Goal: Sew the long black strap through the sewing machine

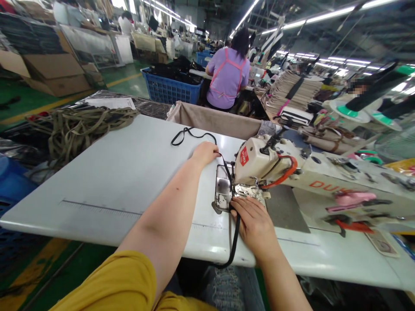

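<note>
A narrow black strap (235, 235) runs under the head of a sewing machine (256, 162), across its metal plate (223, 186). Beyond the needle area, my left hand (205, 154) is closed, pinching the strap between thumb and fingers. The strap's far part curls in a loop on the white table. On the near side of the plate, my right hand (255, 222) has its fingers together over the strap, close to the presser foot, with the thumb partly hidden. From there the strap hangs over the table's front edge. The needle itself cannot be made out.
A heap of olive-beige straps (87, 127) lies at the table's (106, 172) left end. Behind the table are a fabric-lined bin (210, 119) and a blue crate (173, 86) of black pieces. A co-worker in purple (227, 80) sits ahead. Thread cones (372, 88) stand at right.
</note>
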Demonstrator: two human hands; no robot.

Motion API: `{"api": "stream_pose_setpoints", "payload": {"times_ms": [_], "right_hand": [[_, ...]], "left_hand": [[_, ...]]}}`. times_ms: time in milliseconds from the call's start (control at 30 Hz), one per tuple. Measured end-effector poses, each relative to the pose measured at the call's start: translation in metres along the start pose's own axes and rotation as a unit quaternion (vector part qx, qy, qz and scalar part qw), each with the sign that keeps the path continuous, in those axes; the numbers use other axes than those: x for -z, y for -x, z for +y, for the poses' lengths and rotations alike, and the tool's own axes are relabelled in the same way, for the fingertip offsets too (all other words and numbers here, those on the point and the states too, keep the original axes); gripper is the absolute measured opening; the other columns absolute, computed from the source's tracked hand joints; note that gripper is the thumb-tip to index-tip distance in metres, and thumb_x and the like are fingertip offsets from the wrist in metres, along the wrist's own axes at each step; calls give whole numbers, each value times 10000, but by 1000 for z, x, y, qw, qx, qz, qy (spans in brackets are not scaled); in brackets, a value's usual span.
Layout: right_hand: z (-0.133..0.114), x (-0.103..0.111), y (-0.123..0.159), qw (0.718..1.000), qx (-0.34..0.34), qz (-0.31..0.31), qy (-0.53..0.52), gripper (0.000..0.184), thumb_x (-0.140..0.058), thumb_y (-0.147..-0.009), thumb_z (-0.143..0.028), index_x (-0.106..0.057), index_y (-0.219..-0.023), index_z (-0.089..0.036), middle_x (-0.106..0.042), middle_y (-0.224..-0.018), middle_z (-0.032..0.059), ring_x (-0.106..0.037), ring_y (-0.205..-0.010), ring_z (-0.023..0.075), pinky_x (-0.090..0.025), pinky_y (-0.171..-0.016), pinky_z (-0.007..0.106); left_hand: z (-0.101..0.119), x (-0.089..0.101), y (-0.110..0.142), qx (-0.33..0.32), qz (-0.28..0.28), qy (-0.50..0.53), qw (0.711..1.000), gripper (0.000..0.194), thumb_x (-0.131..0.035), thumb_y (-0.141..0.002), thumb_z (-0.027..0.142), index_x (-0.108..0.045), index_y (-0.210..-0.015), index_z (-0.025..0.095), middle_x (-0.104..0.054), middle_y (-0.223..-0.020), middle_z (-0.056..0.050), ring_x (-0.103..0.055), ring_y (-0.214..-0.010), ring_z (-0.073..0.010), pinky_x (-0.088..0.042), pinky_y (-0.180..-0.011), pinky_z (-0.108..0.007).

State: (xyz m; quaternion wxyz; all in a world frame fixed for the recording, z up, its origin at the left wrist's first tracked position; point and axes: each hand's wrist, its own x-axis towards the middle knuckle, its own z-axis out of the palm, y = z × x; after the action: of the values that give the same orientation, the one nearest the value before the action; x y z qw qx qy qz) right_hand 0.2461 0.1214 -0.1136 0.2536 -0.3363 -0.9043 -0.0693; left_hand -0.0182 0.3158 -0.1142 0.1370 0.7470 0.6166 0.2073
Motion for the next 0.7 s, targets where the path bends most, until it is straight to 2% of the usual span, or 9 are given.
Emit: {"api": "stream_pose_setpoints", "payload": {"times_ms": [200, 433, 567, 700], "right_hand": [[0, -1, 0, 1000, -4, 2, -3, 250, -592, -1097, -248, -750, -1287, -214, -791, -1269, 81, -748, -1182, 225, -533, -1160, 450], [1, -1, 1, 1000, -4, 0, 1, 254, -573, -1105, -250, -751, -1279, -206, -790, -1273, 89, -747, -1192, 230, -534, -1172, 462], [2, 0, 2, 1000, -3, -6, 2, 281, -578, -1100, -257, -741, -1327, -221, -782, -1292, 98, -744, -1209, 238, -544, -1171, 470], [2, 1, 1, 1000, -3, -4, -1, 292, -572, -1100, -258, -741, -1336, -224, -786, -1282, 100, -747, -1201, 240, -551, -1165, 471]], "left_hand": [[-6, 3, 1, 85, 28, 38, 995, 253, -684, -969, 388, -874, -1049, 241, -820, -1102, -94, -713, -1047, -251, -498, -864, -310], [-17, 1, 0, 153, 86, 114, 978, 259, -683, -966, 378, -868, -937, 200, -796, -869, -64, -704, -901, -210, -456, -779, -277], [-21, 1, -1, 206, 118, 201, 951, 275, -696, -941, 396, -853, -869, 181, -764, -746, -48, -695, -788, -200, -448, -710, -276], [-27, -1, -5, 241, 151, 307, 908, 250, -701, -907, 369, -828, -793, 186, -780, -756, -51, -703, -753, -198, -453, -663, -271]]}}
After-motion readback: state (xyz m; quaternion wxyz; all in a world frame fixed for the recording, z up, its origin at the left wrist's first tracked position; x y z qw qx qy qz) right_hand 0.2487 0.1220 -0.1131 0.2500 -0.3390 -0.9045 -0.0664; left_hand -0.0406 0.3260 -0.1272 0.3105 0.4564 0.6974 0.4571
